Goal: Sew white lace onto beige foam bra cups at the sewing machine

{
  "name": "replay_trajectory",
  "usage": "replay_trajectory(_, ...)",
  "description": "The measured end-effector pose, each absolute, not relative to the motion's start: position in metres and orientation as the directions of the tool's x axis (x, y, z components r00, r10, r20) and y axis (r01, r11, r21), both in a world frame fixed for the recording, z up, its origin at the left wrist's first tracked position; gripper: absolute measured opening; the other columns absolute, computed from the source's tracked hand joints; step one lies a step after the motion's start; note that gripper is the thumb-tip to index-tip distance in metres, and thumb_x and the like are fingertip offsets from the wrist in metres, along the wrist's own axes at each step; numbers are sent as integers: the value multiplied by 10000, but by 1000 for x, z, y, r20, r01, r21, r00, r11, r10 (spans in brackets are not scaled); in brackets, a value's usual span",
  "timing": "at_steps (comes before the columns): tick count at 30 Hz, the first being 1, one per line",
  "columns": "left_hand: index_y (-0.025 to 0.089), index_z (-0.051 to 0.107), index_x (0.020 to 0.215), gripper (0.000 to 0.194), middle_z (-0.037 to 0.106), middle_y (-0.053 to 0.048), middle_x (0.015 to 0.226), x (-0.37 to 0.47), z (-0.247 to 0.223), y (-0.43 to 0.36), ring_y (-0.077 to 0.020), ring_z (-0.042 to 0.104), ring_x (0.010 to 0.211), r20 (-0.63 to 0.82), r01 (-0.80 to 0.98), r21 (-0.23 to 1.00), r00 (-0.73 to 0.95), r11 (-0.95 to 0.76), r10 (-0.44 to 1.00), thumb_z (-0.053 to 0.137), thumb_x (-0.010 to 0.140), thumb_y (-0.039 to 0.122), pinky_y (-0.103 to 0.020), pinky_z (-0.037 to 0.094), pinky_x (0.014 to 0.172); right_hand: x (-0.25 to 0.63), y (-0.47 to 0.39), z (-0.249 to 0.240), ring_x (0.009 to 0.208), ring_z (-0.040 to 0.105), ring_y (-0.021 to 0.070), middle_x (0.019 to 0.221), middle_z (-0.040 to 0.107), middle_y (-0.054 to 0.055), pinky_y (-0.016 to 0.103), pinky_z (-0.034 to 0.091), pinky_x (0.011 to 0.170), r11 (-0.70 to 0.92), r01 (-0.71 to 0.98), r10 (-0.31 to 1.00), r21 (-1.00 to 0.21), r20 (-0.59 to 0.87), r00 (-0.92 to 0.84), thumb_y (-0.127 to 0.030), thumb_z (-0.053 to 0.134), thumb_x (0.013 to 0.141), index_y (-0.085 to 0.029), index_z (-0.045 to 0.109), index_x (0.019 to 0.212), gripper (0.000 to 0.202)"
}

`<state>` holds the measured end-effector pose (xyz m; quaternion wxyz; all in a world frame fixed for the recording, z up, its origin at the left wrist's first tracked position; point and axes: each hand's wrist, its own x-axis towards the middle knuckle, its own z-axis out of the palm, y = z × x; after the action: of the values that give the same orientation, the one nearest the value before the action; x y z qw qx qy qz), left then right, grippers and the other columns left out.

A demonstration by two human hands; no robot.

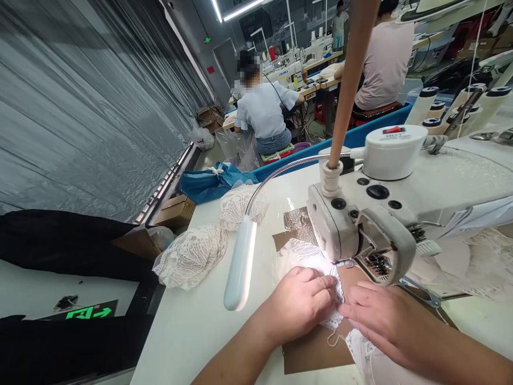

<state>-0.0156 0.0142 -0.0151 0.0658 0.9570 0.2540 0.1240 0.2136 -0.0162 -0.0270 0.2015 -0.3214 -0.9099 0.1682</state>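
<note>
Nearest, a second lace piece (359, 345) lies partly under the right hand (372, 315). That hand's fingers are bent and close together, their tips at the edge of the white lace (296, 255). The left hand (306, 302) rests on top of this lace, fingers bent and narrow-set. Whether either hand pinches the cloth, one cannot tell. The lace lies on a brown board (312, 353), just beside the head of the sewing machine (401, 187), and a loose thread (333, 342) curls below it. Scissors (427, 295) lie just beyond the right wrist.

Left of the hands, the lamp (240, 267) hangs on its bent neck above the white tabletop (172, 331). Beyond it sit two lace bundles, a front bundle (192, 256) and a rear bundle (240, 203), near a blue cloth (218, 182) at the far edge. Spools (427, 96) stand behind the machine.

Farther off, a person in a pale blue top (262, 109) and a person in a pink top (387, 64) sit with their backs turned, beside a grey curtain (100, 107) on the left.
</note>
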Motion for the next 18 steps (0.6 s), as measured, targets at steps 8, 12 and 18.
replay_trajectory(8, 149, 640, 1007, 190, 677, -43, 1197, -13, -12, 13, -185, 597, 904, 224, 482, 156, 833, -862, 506, 478, 968, 239, -328, 484, 817, 210, -8, -35, 858, 649, 213, 1103, 672, 104, 305, 475, 672, 632, 750, 764, -195, 316, -562, -35, 376, 817, -210, 644, 1113, 435)
replay_trajectory(12, 149, 631, 1107, 226, 674, -59, 1205, -12, -11, 13, -197, 601, 925, 220, 482, 200, 827, -853, 518, 491, 949, 227, -333, 490, 810, 210, -8, -40, 818, 668, 210, 1045, 697, 76, 278, 469, 555, 617, 773, 772, -148, 305, -558, -3, 397, 751, -246, 692, 1022, 468)
replay_trajectory(18, 141, 618, 1155, 282, 656, -49, 1238, -12, -14, 12, -208, 593, 957, 206, 486, 256, 817, -835, 539, 491, 944, 277, -342, 490, 816, 210, -9, -39, 920, 679, 242, 1156, 692, 96, 304, 529, 630, 629, 773, 743, -84, 358, -565, 21, 418, 701, -209, 723, 909, 435)
